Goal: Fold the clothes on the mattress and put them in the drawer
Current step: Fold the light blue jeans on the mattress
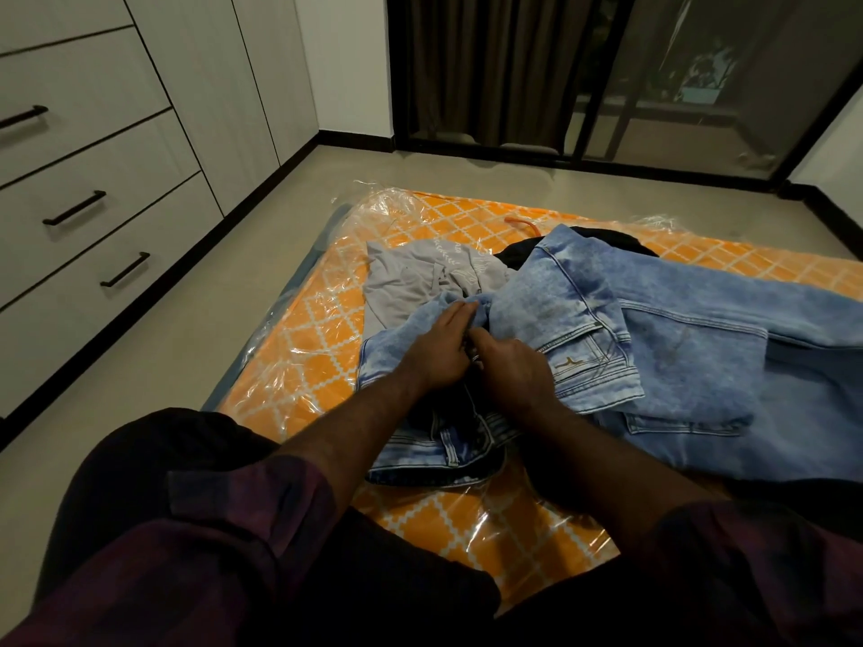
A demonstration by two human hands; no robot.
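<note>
Head view, jeans point(583, 329): on mattress point(299, 347), legs trailing toward 3 o'clock.
Left hand point(436, 350): grip pinching denim.
Right hand point(511, 366): grip curled on denim.

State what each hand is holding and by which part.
Both the left hand and the right hand grip the light blue jeans at bunched denim near the waistband; the exact grip is hidden.

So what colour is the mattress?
Orange with a white diamond lattice, under clear plastic wrap. The mattress shows best in the head view.
</note>
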